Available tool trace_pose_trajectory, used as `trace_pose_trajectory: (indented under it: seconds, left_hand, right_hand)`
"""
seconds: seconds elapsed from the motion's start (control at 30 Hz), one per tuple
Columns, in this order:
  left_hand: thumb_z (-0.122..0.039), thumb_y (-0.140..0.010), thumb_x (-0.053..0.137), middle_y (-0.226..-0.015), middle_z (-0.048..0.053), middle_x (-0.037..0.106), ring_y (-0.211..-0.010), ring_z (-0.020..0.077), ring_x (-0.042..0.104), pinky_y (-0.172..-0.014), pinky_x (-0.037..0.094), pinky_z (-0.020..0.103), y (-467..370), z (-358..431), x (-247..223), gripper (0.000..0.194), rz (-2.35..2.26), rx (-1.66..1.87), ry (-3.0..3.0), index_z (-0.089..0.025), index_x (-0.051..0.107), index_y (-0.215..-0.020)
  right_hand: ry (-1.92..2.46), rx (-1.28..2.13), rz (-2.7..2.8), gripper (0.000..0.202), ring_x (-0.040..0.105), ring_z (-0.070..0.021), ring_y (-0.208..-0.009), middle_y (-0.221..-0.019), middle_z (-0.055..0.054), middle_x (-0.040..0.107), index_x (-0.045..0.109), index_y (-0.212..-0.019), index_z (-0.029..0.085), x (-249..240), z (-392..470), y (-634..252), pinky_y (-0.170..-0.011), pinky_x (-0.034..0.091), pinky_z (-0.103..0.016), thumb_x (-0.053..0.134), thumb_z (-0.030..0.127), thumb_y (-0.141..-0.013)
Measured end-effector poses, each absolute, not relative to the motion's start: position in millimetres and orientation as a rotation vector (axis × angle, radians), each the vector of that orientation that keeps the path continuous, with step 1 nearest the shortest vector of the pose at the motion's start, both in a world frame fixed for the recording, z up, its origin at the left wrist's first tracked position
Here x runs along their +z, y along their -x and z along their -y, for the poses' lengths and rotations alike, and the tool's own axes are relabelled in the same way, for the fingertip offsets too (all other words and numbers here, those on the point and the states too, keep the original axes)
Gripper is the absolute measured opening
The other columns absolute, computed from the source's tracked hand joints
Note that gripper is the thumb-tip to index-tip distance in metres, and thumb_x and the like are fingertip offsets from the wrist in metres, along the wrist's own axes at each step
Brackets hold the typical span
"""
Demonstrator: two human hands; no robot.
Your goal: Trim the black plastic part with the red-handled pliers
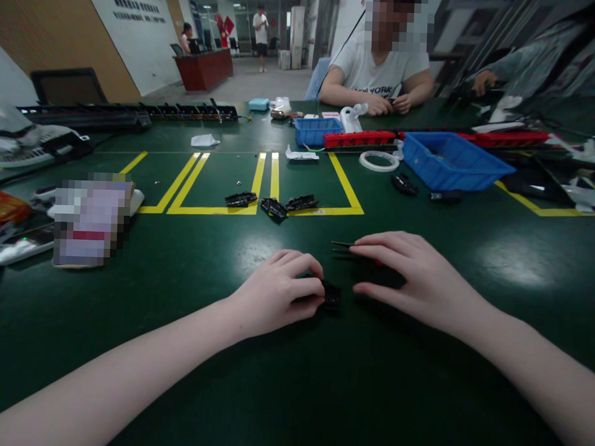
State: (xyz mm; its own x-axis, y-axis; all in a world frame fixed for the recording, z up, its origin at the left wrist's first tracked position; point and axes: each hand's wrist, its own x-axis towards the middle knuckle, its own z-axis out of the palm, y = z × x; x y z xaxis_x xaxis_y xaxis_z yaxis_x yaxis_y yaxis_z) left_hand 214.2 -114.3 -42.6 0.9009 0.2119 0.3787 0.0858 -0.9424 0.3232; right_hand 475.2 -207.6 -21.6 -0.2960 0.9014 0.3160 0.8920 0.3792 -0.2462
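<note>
My left hand [280,291] is closed on a small black plastic part [331,294], pinched between thumb and fingers just above the green tabletop. Most of the part's left side is hidden behind the fingers. To its right, my right hand [413,272] holds dark tweezers [343,245], their two thin tips pointing left and slightly apart. A bit of red shows under the fingers, and the thumb stands away from them. Beyond my hands lie more black plastic parts: one at left [240,199], one in the middle [273,208] and one at right [302,203].
A large blue bin [450,170] and a small blue bin [316,131] stand farther back, near a white tape roll [379,161]. A phone [90,225] lies at left. Yellow tape [210,211] marks the table. Across it sits a person in a white shirt [381,70].
</note>
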Motion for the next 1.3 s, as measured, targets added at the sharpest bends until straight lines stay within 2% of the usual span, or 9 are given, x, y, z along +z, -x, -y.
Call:
trace_pose_trajectory:
  seconds: [0.07, 0.17, 0.37, 0.43, 0.53, 0.7, 0.83, 0.97, 1.3]
  left_hand:
    - [-0.018, -0.097, 0.057, -0.114, 0.006, 0.063, -0.102, 0.0193, 0.059, -0.086, 0.049, 0.034, -214, 113, -43, 0.01, -0.211, 0.587, -2.765, -0.019, 0.066, -0.096]
    - [-0.017, -0.096, 0.057, -0.113, 0.006, 0.063, -0.097, 0.0181, 0.06, -0.078, 0.051, 0.031, -214, 112, -44, 0.009, -0.21, 0.596, -2.762, -0.018, 0.066, -0.093]
    - [-0.016, -0.094, 0.057, -0.114, 0.006, 0.064, -0.094, 0.0181, 0.061, -0.07, 0.052, 0.027, -216, 112, -42, 0.009, -0.228, 0.584, -2.848, -0.017, 0.066, -0.091]
    - [-0.016, -0.094, 0.058, -0.114, 0.006, 0.064, -0.094, 0.0183, 0.061, -0.072, 0.053, 0.028, -215, 111, -43, 0.009, -0.244, 0.584, -2.844, -0.017, 0.066, -0.093]
    - [-0.016, -0.093, 0.061, -0.115, 0.006, 0.062, -0.096, 0.0185, 0.063, -0.078, 0.055, 0.032, -213, 107, -44, 0.007, -0.341, 0.595, -2.791, -0.017, 0.066, -0.097]
    - [-0.016, -0.094, 0.059, -0.118, 0.007, 0.06, -0.098, 0.0192, 0.063, -0.083, 0.056, 0.036, -210, 105, -44, 0.008, -0.444, 0.571, -2.74, -0.017, 0.063, -0.101]
    - [-0.018, -0.096, 0.056, -0.119, 0.008, 0.059, -0.1, 0.0199, 0.062, -0.082, 0.055, 0.037, -206, 108, -40, 0.009, -0.421, 0.518, -2.737, -0.017, 0.062, -0.103]
    - [-0.024, -0.094, 0.063, -0.124, 0.007, 0.058, -0.104, 0.0211, 0.062, -0.086, 0.055, 0.04, -204, 109, -38, 0.014, -0.426, 0.475, -2.717, -0.019, 0.062, -0.107]
    - [-0.017, -0.094, 0.065, -0.122, 0.006, 0.06, -0.104, 0.0212, 0.064, -0.086, 0.057, 0.039, -205, 105, -44, 0.011, -0.389, 0.56, -2.756, -0.019, 0.065, -0.105]
  right_hand:
    - [1.737, -0.054, 2.218, 0.059, 0.059, -0.0389, -0.12, -0.13, -0.016, 0.064, 0.064, -0.129, 0.022, -20, 202, -496, -0.098, 0.047, -0.061, 0.067, 0.059, -0.083]
    - [1.935, 0.069, 2.181, 0.074, 0.061, -0.0403, -0.115, -0.133, -0.02, 0.062, 0.063, -0.131, 0.018, -25, 194, -521, -0.094, 0.051, -0.06, 0.066, 0.069, -0.078]
    - [1.978, 0.173, 2.194, 0.068, 0.063, -0.0383, -0.115, -0.132, -0.019, 0.062, 0.062, -0.133, 0.021, -26, 199, -540, -0.092, 0.055, -0.055, 0.063, 0.067, -0.082]
    - [1.993, 0.183, 2.177, 0.068, 0.063, -0.0378, -0.114, -0.132, -0.019, 0.062, 0.059, -0.136, 0.021, -25, 205, -542, -0.09, 0.056, -0.052, 0.064, 0.063, -0.083]
    - [1.997, 0.14, 2.167, 0.072, 0.061, -0.0379, -0.118, -0.134, -0.02, 0.059, 0.052, -0.143, 0.019, -30, 212, -542, -0.095, 0.054, -0.055, 0.059, 0.063, -0.086]
    - [1.953, -0.076, 2.223, 0.059, 0.062, -0.036, -0.109, -0.125, -0.019, 0.06, 0.055, -0.138, 0.017, -42, 209, -526, -0.09, 0.054, -0.056, 0.049, 0.054, -0.093]
    - [1.92, -0.152, 2.247, 0.049, 0.063, -0.0329, -0.098, -0.112, -0.019, 0.063, 0.062, -0.122, 0.013, -41, 203, -515, -0.079, 0.056, -0.05, 0.048, 0.05, -0.093]
    - [1.887, -0.137, 2.204, 0.042, 0.064, -0.0294, -0.093, -0.11, -0.016, 0.062, 0.062, -0.113, 0.016, -38, 205, -515, -0.071, 0.057, -0.044, 0.052, 0.051, -0.091]
    - [1.609, -0.327, 2.282, 0.032, 0.068, -0.0288, -0.09, -0.111, -0.014, 0.064, 0.06, -0.115, 0.02, -27, 215, -506, -0.068, 0.058, -0.042, 0.06, 0.041, -0.09]
